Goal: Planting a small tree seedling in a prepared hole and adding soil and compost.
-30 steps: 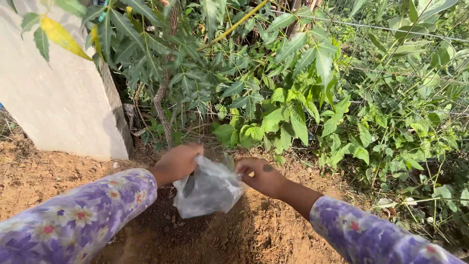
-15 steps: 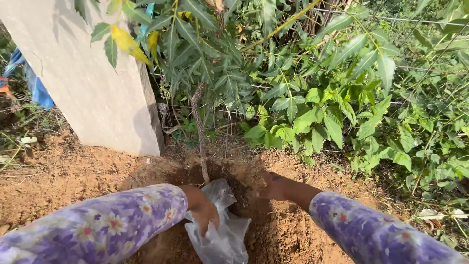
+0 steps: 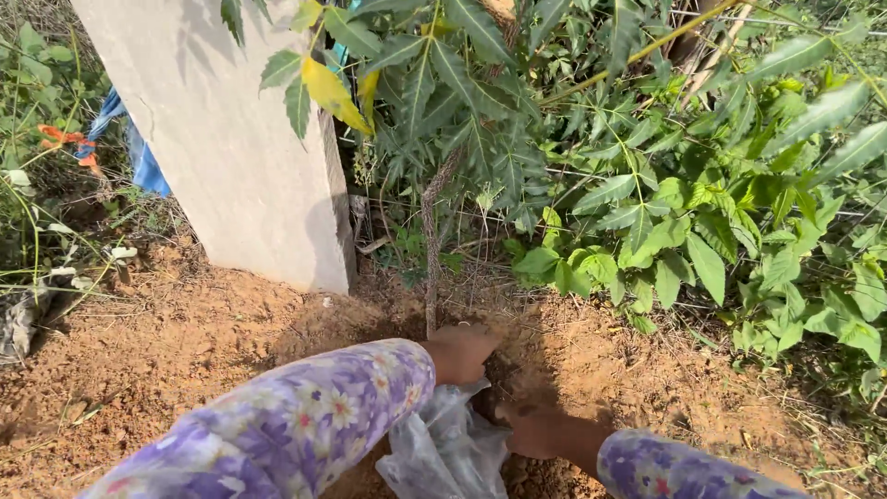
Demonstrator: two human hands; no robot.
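At the sapling's stem (image 3: 431, 249), your left hand (image 3: 459, 351) and right hand (image 3: 533, 427) press soil (image 3: 573, 356), fingers curled; clear plastic bag (image 3: 443, 453) lies discarded near you.

A crumpled clear plastic bag (image 3: 443, 453) lies on the brown soil (image 3: 185, 342), low in the frame, between both sleeves.
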